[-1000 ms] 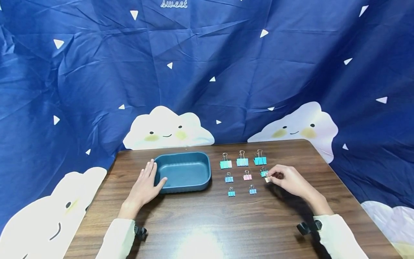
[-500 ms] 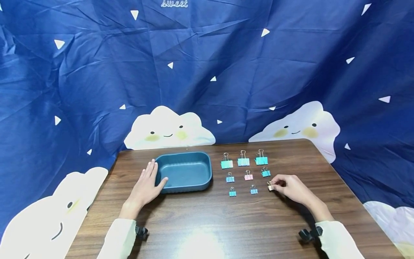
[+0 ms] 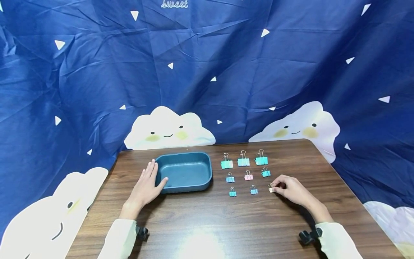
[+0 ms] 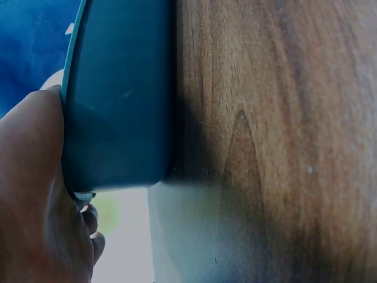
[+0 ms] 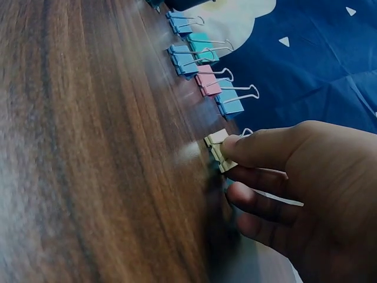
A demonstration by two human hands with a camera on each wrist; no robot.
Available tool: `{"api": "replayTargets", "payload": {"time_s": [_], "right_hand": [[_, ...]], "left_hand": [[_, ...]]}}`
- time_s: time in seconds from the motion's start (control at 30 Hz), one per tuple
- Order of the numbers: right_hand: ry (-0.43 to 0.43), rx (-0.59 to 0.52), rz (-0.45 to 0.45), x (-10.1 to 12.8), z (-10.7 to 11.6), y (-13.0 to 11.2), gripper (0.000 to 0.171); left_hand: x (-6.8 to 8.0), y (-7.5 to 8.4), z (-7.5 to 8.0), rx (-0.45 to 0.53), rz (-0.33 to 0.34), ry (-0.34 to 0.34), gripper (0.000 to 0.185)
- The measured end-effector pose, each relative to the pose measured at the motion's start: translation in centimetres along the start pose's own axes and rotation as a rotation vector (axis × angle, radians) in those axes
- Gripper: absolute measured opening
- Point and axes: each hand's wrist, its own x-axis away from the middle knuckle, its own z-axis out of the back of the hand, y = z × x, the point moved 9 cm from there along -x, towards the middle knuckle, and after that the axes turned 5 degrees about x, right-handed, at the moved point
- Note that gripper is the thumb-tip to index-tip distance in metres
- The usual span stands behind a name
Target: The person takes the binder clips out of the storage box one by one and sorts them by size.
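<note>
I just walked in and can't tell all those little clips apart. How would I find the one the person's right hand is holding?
Start at the blue tray on the wooden table; to its right lie three rows of small clips. The one you want is at the right end of the nearest row, pinched by the right hand. It is the only cream clip; the others are teal, blue or pink.

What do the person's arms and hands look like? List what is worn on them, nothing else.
Both hands, the left hand and the right hand, are bare, with no gloves or rings visible. Each forearm wears a pale cream long sleeve ending just short of the wrist. A small black device sits at each sleeve's end. No watch or markings show.
</note>
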Motion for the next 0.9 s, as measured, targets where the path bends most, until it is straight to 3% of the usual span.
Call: {"api": "replayTargets", "payload": {"time_s": [0.9], "right_hand": [[0.005,0.01,-0.01,0.52,-0.04,0.46,0.01]], "left_hand": [[-0.06,-0.2,-0.13,-0.014,-0.001,0.006,0.093]]}}
